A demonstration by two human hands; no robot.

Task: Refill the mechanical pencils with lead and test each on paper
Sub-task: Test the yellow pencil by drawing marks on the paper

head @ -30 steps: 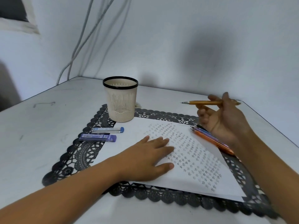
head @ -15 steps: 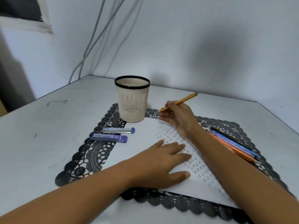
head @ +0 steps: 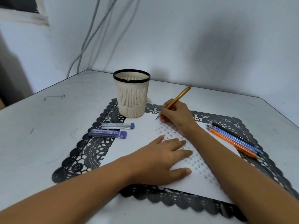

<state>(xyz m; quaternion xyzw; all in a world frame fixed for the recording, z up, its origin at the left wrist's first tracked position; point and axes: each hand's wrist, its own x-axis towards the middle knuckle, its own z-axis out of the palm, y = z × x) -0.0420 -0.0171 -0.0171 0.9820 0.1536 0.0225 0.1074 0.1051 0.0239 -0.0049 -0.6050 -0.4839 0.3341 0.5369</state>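
My right hand [head: 176, 115] grips an orange mechanical pencil [head: 180, 96] in a writing hold, its tip touching the far edge of the white paper [head: 142, 138]. The sheet carries rows of small pencilled star marks. My left hand [head: 163, 160] lies flat on the paper with fingers spread, holding nothing. Two lead cases lie left of the sheet: a clear one with a blue cap [head: 118, 126] and a purple one [head: 107, 133]. Several more pencils [head: 233, 139], orange, blue and black, lie side by side on the right.
A black lace placemat [head: 90, 151] lies under the paper on the white table [head: 40, 126]. A beige slotted cup with a black rim [head: 131, 94] stands at the mat's far edge, close to my right hand. Cables hang down the wall corner behind.
My right hand swung the orange pencil from held level in the air on the right down to the paper's far edge, tip now touching. My left hand stayed flat on the sheet.
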